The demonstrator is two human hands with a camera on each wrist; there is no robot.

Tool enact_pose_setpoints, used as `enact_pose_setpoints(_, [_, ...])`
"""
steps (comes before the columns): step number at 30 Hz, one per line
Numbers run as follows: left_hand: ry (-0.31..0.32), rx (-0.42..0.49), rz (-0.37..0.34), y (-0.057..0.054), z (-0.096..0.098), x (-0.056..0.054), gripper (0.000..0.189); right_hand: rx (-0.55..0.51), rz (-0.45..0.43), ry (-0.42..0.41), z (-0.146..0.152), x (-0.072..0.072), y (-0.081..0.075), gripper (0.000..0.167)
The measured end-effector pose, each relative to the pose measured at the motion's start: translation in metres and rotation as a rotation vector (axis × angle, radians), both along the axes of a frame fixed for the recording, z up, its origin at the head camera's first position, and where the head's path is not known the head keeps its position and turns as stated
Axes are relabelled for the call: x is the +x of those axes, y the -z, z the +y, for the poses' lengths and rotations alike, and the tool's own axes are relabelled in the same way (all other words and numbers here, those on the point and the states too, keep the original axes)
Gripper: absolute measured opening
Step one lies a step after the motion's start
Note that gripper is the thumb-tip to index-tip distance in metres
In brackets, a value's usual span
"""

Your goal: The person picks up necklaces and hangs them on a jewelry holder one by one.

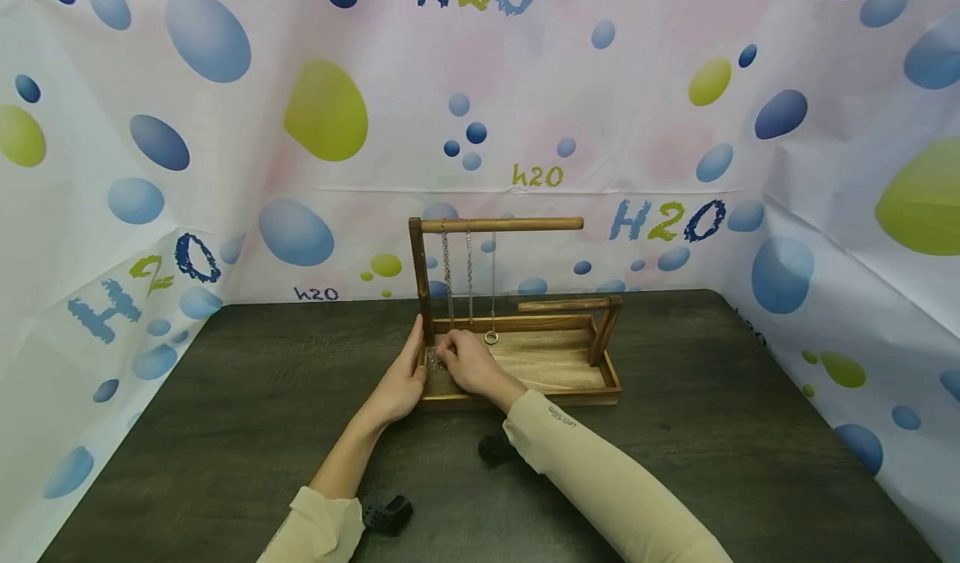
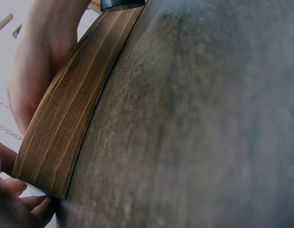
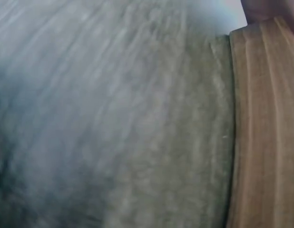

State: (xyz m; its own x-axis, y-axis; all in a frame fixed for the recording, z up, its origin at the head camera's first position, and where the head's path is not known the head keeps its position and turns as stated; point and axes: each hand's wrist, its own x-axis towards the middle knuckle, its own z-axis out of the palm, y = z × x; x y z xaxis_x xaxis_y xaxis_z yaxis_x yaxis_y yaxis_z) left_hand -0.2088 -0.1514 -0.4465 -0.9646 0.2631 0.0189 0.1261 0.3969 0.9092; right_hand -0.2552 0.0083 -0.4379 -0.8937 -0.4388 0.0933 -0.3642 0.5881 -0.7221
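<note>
A wooden jewelry stand (image 1: pixel 555 396) with a tray base stands on the dark table. Several silver chains (image 1: pixel 470 271) hang from its tall bar; one carries a ring-shaped pendant (image 1: pixel 491 337). My left hand (image 1: pixel 397 386) grips the tray's left end, thumb at the rim, fingers along the outside by the post. Inside the tray's left part, my right hand (image 1: pixel 471 364) has curled fingers pinching at a small shiny piece of jewelry (image 1: pixel 434 361). Its fingertips are mostly hidden, so the piece's exact kind does not show. The left wrist view shows the tray's front wall (image 2: pixel 80 104).
A lower bar (image 1: pixel 562 305) on a short post rises at the stand's right end. Dark wrist straps (image 1: pixel 386 515) show near both forearms. Behind the table (image 1: pixel 712 429) hangs a white backdrop (image 1: pixel 637 129) with blue and green drops.
</note>
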Motion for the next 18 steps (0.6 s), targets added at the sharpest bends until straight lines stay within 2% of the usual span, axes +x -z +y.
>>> enact_pose_setpoints(5, [0.010, 0.008, 0.000, 0.000, 0.000, 0.001, 0.084, -0.034, 0.018, -0.015, 0.000, 0.004, -0.010, 0.013])
enact_pose_setpoints(18, [0.000, 0.013, -0.024, -0.001, 0.000, 0.001, 0.087, -0.092, -0.044, -0.011, 0.001, 0.006, -0.028, 0.015])
